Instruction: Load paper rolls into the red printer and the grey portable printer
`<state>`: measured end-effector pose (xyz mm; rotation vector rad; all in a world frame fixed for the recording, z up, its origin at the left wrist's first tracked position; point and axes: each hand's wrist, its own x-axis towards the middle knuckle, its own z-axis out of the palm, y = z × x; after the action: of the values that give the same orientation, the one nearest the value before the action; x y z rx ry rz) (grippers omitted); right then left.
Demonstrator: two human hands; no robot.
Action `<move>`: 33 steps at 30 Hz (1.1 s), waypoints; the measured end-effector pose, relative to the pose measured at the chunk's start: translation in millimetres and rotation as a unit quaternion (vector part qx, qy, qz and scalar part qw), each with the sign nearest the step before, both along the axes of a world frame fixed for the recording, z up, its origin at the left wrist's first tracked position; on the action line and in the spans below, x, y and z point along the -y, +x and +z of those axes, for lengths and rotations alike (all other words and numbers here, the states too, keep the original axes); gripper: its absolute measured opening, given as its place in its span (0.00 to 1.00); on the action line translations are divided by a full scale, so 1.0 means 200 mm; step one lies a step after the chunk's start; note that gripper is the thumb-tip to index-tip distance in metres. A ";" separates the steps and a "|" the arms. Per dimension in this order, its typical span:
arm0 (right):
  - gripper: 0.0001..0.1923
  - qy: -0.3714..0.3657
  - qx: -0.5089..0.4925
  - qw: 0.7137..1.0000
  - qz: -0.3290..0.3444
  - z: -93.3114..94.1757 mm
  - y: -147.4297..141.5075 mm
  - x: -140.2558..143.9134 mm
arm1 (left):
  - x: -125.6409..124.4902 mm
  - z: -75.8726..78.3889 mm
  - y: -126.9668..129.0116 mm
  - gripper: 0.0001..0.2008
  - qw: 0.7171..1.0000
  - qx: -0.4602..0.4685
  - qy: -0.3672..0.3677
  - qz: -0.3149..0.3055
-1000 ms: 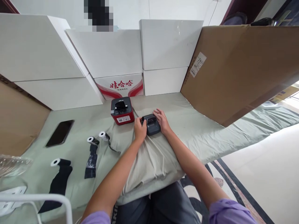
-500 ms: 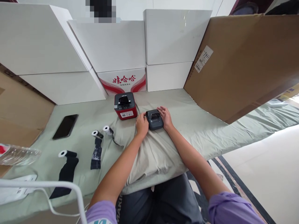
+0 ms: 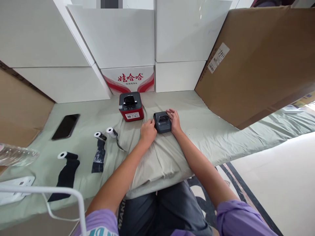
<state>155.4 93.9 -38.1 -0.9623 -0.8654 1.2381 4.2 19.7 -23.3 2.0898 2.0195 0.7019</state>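
A small dark grey portable printer [image 3: 164, 127] lies on the green cloth, with a black strip sticking up from its top. At its left side is my left hand [image 3: 148, 131], fingers curled and their tips at the printer's edge. My right hand [image 3: 174, 122] grips the opposite side, its fingertips at the upper right corner and the thumb side hidden in part. Behind and to the left of the hands stands a red and black boxy printer [image 3: 134, 116], with a black piece on top and a white label on its front.
Left of my arm lie paper rolls: a small roll [image 3: 112, 132], a printed black roll [image 3: 99, 136] and a wider black roll [image 3: 64, 155]. A phone [image 3: 66, 127], a plastic bottle [image 3: 18, 155] and a white tubular frame [image 3: 56, 189] are farther left. White boxes [image 3: 110, 37] and a cardboard carton [image 3: 261, 65] border the surface.
The view has tilted down slightly. My left hand has shifted a little away from the printer's side and curled more; my right fingers have drawn closer to its upper right corner.
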 end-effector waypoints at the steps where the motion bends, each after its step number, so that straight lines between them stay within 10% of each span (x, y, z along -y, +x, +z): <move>1: 0.19 -0.002 0.002 1.000 -0.001 0.00 0.00 0.00 | -0.01 0.00 0.00 0.28 1.000 -0.010 -0.002 -0.011; 10: 0.14 0.002 0.021 1.000 -0.015 0.03 0.01 0.00 | -0.01 0.00 -0.02 0.28 0.999 0.029 0.014 0.000; 17: 0.18 0.128 0.219 0.960 -0.116 0.09 0.05 0.11 | -0.02 0.00 -0.05 0.27 0.999 0.031 0.007 0.036; 23: 0.26 0.185 0.223 0.957 -0.005 0.14 0.03 0.12 | -0.02 0.01 -0.04 0.27 1.000 -0.002 -0.004 0.013; 33: 0.29 0.140 0.351 0.921 -0.092 0.16 0.08 0.18 | -0.02 0.01 -0.04 0.26 1.000 0.009 -0.005 0.002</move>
<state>171.5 57.3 -6.2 -1.2362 -1.4286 0.5669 -4.7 24.5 -21.7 2.0679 2.0144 0.7071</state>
